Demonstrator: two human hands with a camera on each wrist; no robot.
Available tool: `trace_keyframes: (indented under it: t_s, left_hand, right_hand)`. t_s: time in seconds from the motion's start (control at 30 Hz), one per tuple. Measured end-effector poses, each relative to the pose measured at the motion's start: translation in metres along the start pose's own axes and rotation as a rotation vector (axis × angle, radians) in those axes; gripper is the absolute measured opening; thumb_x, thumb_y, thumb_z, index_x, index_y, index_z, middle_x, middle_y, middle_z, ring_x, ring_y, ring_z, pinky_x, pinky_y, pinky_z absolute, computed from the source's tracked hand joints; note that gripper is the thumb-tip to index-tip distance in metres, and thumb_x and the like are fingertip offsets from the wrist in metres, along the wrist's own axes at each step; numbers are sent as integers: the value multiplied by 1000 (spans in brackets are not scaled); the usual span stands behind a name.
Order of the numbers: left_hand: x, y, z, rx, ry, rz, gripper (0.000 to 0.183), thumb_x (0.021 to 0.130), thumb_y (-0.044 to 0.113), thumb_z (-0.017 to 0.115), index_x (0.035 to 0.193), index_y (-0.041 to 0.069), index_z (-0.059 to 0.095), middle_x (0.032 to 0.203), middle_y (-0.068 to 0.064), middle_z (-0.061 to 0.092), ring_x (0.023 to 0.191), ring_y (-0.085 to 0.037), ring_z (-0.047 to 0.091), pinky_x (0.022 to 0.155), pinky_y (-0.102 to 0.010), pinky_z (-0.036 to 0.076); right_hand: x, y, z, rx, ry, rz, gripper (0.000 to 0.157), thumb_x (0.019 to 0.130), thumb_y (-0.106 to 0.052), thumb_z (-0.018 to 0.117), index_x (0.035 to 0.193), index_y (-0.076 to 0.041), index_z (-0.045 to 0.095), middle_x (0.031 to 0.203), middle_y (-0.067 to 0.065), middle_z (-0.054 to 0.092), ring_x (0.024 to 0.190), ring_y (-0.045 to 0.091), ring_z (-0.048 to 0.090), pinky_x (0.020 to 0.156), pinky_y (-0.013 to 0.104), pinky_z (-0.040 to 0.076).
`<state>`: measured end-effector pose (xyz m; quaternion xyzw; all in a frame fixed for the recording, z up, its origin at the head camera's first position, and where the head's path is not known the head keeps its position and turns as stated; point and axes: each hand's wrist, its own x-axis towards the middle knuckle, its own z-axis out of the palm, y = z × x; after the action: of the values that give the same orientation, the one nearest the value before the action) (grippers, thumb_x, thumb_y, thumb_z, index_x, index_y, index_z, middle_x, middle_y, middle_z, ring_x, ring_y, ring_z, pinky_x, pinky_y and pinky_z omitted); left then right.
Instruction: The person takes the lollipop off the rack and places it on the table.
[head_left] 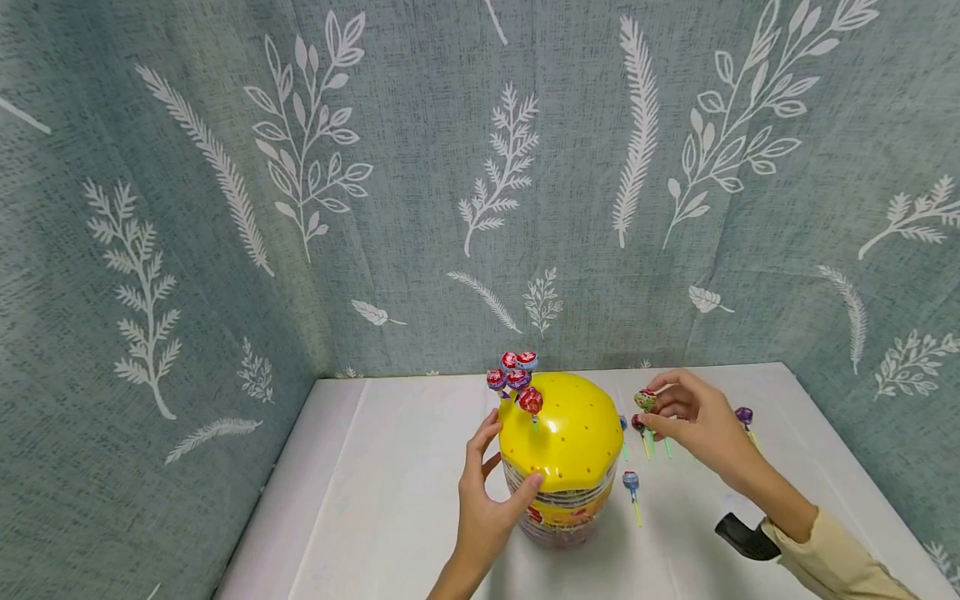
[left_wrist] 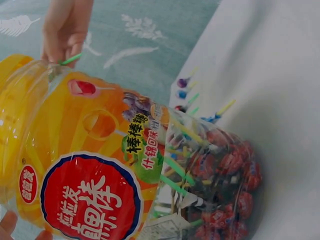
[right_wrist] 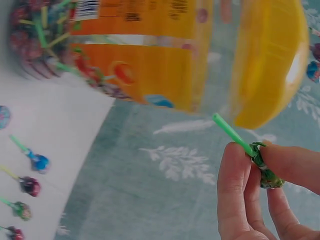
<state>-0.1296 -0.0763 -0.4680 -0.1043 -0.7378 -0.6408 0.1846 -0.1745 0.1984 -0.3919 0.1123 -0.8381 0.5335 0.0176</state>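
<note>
A large clear jar with a domed yellow lid [head_left: 573, 425] stands upright on the table; its orange label [left_wrist: 105, 130] and the lollipops inside show in the left wrist view. My left hand [head_left: 483, 500] holds the jar near its lid, fingers at the left side and thumb at the front. Several red and purple lollipops [head_left: 517, 380] stand upright in the lid's small holes, at its left. To the right of the jar, my right hand [head_left: 693, 421] pinches a green-wrapped lollipop [right_wrist: 267, 172] by its head. Its green stick [right_wrist: 232, 134] points toward the jar in the right wrist view.
Several loose lollipops lie on the white table [head_left: 390, 467] right of the jar, among them a blue one [head_left: 631, 482] and a purple one [head_left: 744, 415]. A black object [head_left: 746, 537] is by the right sleeve. Leaf-patterned grey-green cloth [head_left: 420, 167] surrounds the table.
</note>
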Motion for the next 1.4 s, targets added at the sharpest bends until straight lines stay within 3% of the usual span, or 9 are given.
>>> trace_keyframes:
  t_s: [0.57, 0.77, 1.1, 1.4]
  left_hand:
    - [-1, -1, -1, 10, -6, 22, 62, 80, 26, 74, 134, 26, 42, 149, 2, 35, 134, -16, 34, 96, -50, 41]
    - [-1, 0, -1, 15, -8, 28, 63, 80, 24, 75, 134, 28, 42, 148, 8, 35, 133, -17, 35, 95, -49, 42]
    - [-1, 1, 0, 38, -14, 7, 66, 82, 29, 73, 139, 31, 40, 150, 6, 32, 134, -17, 33, 96, -52, 39]
    - [-1, 0, 0, 64, -20, 26, 67, 82, 26, 72, 141, 30, 40, 149, 9, 31, 134, -18, 33, 94, -52, 40]
  right_hand:
    - [-10, 62, 13, 41, 16, 159, 40, 82, -8, 72, 114, 2, 51, 86, 14, 62, 67, 25, 64, 61, 34, 56]
    - [-11, 84, 23, 25, 24, 220, 38, 82, -5, 71, 113, 1, 50, 81, 13, 59, 67, 28, 64, 59, 33, 56]
    - [-16, 125, 40, -86, 46, 310, 32, 79, -2, 71, 105, 0, 53, 72, 7, 57, 57, 21, 60, 53, 31, 54]
    - [-22, 155, 51, -234, 70, 262, 29, 72, 3, 72, 95, 2, 55, 60, 2, 55, 46, 17, 54, 42, 27, 45]
